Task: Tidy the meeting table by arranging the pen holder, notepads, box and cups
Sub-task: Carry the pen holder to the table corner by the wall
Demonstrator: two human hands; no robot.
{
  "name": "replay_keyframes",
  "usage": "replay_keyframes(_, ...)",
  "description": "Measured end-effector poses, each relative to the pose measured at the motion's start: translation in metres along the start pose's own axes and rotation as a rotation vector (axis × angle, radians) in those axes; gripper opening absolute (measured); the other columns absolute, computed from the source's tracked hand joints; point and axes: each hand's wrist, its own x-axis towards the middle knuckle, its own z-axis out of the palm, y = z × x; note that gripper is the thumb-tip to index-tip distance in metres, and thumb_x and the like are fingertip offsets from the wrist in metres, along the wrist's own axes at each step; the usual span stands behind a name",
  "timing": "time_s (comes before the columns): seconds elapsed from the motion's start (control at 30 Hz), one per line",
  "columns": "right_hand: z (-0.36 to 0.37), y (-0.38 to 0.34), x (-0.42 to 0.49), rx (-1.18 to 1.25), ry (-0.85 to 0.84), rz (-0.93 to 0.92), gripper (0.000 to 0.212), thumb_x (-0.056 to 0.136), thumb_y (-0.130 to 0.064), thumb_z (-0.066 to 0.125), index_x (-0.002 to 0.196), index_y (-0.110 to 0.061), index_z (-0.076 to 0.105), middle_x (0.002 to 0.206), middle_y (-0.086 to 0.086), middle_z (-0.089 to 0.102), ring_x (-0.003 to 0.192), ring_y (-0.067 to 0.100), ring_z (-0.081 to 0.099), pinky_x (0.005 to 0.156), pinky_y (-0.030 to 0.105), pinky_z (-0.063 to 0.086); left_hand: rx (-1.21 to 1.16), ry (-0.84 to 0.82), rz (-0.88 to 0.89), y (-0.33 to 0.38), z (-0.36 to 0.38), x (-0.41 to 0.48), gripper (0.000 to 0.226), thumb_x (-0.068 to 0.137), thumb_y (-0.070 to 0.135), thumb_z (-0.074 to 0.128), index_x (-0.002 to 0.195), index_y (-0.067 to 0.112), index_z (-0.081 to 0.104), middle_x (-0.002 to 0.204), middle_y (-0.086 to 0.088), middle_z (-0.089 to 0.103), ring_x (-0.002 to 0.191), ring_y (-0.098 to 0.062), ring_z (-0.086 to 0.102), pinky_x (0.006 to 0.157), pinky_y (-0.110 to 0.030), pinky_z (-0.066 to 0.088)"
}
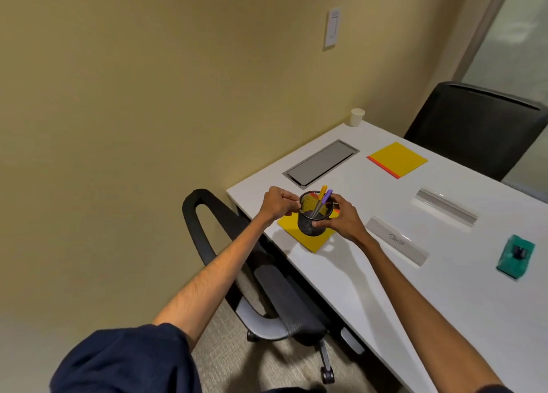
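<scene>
Black mesh pen holder (314, 217) is gripped by left hand (277, 204) and right hand (344, 219) over a yellow notepad (311, 238); tilting it could spill the pens (323, 198).

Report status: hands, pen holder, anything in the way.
Both hands on pen holder: left hand at rim, right hand around side. Holder over near yellow notepad. Nothing blocking.

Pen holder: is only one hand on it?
No, both the left hand and right hand grip the pen holder over a yellow notepad.
</scene>
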Motion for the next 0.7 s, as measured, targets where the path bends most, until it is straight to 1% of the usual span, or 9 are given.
replay_keyframes(0.07,0.007,-0.001,0.012,-0.010,-0.021,-0.008,0.083,0.059,-0.016,0.093,0.132,-0.009,0.055,0.128,0.008,0.062,0.115,0.024,0.058,0.096,0.032,0.048,-0.033,0.050,-0.027,-0.007,-0.001,0.005,0.022,0.079,-0.003,0.071,0.099,-0.010,0.073,0.081,-0.020,0.068,0.067,-0.025,0.063,0.058,-0.025,0.054)
replay_keyframes(0.13,0.016,-0.003,0.023,-0.023,-0.041,-0.002,0.083,0.059,-0.014,0.092,0.132,-0.009,0.054,0.128,0.008,0.062,0.114,0.024,0.057,0.091,0.029,0.047,-0.088,0.101,-0.073,-0.015,-0.006,0.012,0.027,0.078,-0.005,0.072,0.103,-0.013,0.071,0.083,-0.023,0.068,0.063,-0.023,0.063,0.058,-0.024,0.054)
replay_keyframes(0.23,0.030,-0.010,0.043,-0.041,-0.074,0.008,0.084,0.056,-0.015,0.093,0.130,-0.010,0.054,0.125,0.006,0.061,0.112,0.024,0.057,0.087,0.027,0.046,-0.158,0.127,-0.131,-0.024,-0.018,0.027,0.034,0.076,-0.006,0.073,0.109,-0.014,0.067,0.093,-0.031,0.070,0.063,-0.022,0.064,0.065,-0.029,0.057)
replay_keyframes(0.33,0.045,-0.013,0.068,-0.074,-0.082,0.003,0.084,0.054,-0.018,0.094,0.128,-0.010,0.055,0.124,0.005,0.061,0.110,0.024,0.058,0.085,0.026,0.047,-0.146,0.134,-0.175,-0.030,-0.033,0.050,0.033,0.076,-0.007,0.073,0.108,-0.014,0.068,0.089,-0.027,0.069,0.062,-0.022,0.062,0.069,-0.033,0.058)
replay_keyframes(0.4,0.055,-0.016,0.087,-0.079,-0.078,0.009,0.087,0.054,-0.019,0.094,0.131,-0.011,0.053,0.126,0.004,0.060,0.113,0.024,0.057,0.087,0.025,0.046,-0.118,0.130,-0.191,-0.032,-0.045,0.071,0.031,0.074,-0.008,0.074,0.104,-0.014,0.070,0.086,-0.021,0.069,0.059,-0.022,0.061,0.067,-0.032,0.059)
replay_keyframes(0.5,0.071,-0.020,0.119,-0.105,-0.084,0.038,0.095,0.054,-0.022,0.095,0.137,-0.010,0.050,0.134,0.006,0.057,0.119,0.023,0.055,0.097,0.032,0.048,-0.066,0.083,-0.189,-0.035,-0.067,0.104,0.029,0.071,-0.009,0.075,0.100,-0.012,0.071,0.084,-0.019,0.069,0.056,-0.020,0.062,0.056,-0.023,0.058)
replay_keyframes(0.53,0.077,-0.023,0.130,-0.122,-0.087,0.044,0.096,0.053,-0.024,0.095,0.137,-0.011,0.050,0.135,0.006,0.057,0.120,0.024,0.055,0.100,0.034,0.047,-0.065,0.072,-0.195,-0.037,-0.075,0.116,0.030,0.071,-0.010,0.075,0.100,-0.013,0.071,0.083,-0.019,0.069,0.056,-0.020,0.062,0.055,-0.022,0.058)
replay_keyframes(0.63,0.096,-0.027,0.164,-0.152,-0.091,0.060,0.094,0.054,-0.027,0.095,0.136,-0.013,0.051,0.136,0.006,0.056,0.120,0.024,0.055,0.101,0.037,0.047,-0.054,0.058,-0.221,-0.046,-0.098,0.150,0.030,0.071,-0.012,0.074,0.101,-0.015,0.070,0.075,-0.016,0.068,0.056,-0.022,0.062,0.055,-0.022,0.058)
replay_keyframes(0.7,0.110,-0.027,0.185,-0.159,-0.083,0.074,0.093,0.054,-0.025,0.094,0.136,-0.013,0.052,0.135,0.006,0.056,0.116,0.025,0.057,0.098,0.036,0.048,-0.019,0.036,-0.228,-0.055,-0.109,0.173,0.032,0.071,-0.011,0.075,0.102,-0.014,0.069,0.078,-0.020,0.070,0.061,-0.026,0.064,0.059,-0.026,0.059)
